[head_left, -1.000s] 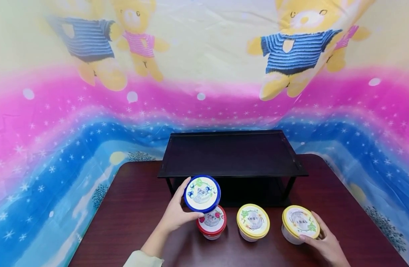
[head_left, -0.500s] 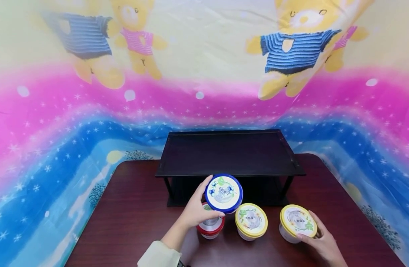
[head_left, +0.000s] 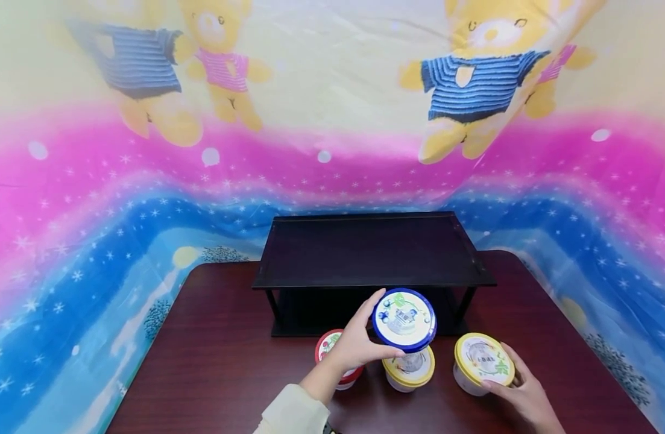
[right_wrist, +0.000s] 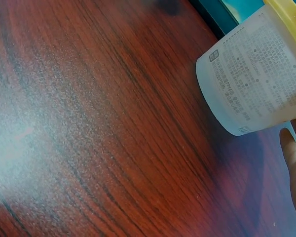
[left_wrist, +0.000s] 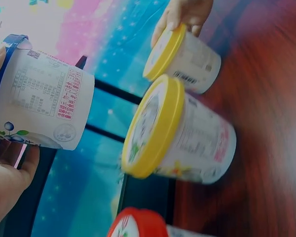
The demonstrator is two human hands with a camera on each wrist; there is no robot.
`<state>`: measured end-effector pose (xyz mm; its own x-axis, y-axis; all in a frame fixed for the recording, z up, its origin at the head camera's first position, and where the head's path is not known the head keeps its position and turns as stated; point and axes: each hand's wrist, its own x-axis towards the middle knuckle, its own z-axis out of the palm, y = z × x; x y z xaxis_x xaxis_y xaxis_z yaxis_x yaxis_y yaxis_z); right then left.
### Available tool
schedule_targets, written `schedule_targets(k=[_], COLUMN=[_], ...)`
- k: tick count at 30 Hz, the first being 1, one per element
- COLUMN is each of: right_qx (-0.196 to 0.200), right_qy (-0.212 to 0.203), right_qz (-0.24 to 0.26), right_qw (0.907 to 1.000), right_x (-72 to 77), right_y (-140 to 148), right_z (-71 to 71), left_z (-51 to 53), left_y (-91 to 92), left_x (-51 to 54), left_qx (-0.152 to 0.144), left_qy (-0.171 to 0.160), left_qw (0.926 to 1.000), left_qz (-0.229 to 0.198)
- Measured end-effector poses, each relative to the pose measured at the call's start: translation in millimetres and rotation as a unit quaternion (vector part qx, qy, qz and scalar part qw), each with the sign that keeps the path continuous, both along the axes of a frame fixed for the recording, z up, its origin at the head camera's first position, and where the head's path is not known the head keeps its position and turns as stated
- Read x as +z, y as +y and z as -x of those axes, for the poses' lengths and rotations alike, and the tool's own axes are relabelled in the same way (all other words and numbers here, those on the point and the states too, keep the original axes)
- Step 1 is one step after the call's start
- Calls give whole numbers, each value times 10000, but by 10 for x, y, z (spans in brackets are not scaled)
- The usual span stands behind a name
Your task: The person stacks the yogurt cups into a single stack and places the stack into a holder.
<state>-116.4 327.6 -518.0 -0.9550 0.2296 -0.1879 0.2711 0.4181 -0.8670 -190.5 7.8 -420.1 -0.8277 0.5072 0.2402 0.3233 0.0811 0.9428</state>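
My left hand (head_left: 359, 346) grips a white tub with a blue lid (head_left: 404, 320) and blueberry pictures, held up in front of the black shelf. In the head view this tub partly covers a yellow-lidded tub (head_left: 410, 369) standing on the table. The left wrist view shows the blue-lidded tub (left_wrist: 44, 98) apart from the others. My right hand (head_left: 524, 389) holds a second yellow-lidded tub (head_left: 483, 363) by its right side, thumb on the front of the lid. Behind my left forearm stands a red-lidded tub (head_left: 328, 345), partly hidden.
A low black two-level shelf (head_left: 372, 250) stands at the back of the dark red-brown table (head_left: 218, 337). Behind it hangs a cloth (head_left: 332, 108) printed with bears and snowflakes.
My left hand has carried the blue-lidded tub to the right, from above the red-lidded tub to over the middle yellow-lidded one. The right hand keeps its hold in place.
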Motion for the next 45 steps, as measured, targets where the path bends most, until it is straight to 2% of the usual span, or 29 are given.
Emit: schedule_targets(k=[9, 14, 21, 25, 30, 37, 41, 45], right_qx=[-97, -41, 42, 33, 58, 64, 69, 114], right_qy=[272, 291, 465, 306, -94, -132, -52, -180], right_qz=[-95, -248, -64, -24, -147, -81, -137, -381], right_qw=[9995, 9993, 9989, 9995, 9998, 9999, 9999, 9990], right_x=[-8, -12, -19, -16, 9, 18, 6, 9], right_y=[-35, -29, -34, -31, -14, -3, 4, 6], right_z=[11, 0, -7, -4, 14, 0, -9, -14], left_z=[51, 40, 2, 6, 30, 42, 53, 55], left_y=[344, 564, 831, 959, 1110, 1297, 1382, 1449], left_x=[-46, -94, -127, -112, -109, -97, -116, -157], left_qx=[-232, -335, -478, -593, -688, -752, -773, -698], left_qy=[154, 130, -55, -126, -129, -138, 17, 277], left_qw=[9988, 9977, 9958, 9945, 9937, 9914, 9884, 9839], left_qz=[411, 567, 780, 848, 876, 1058, 1309, 1621])
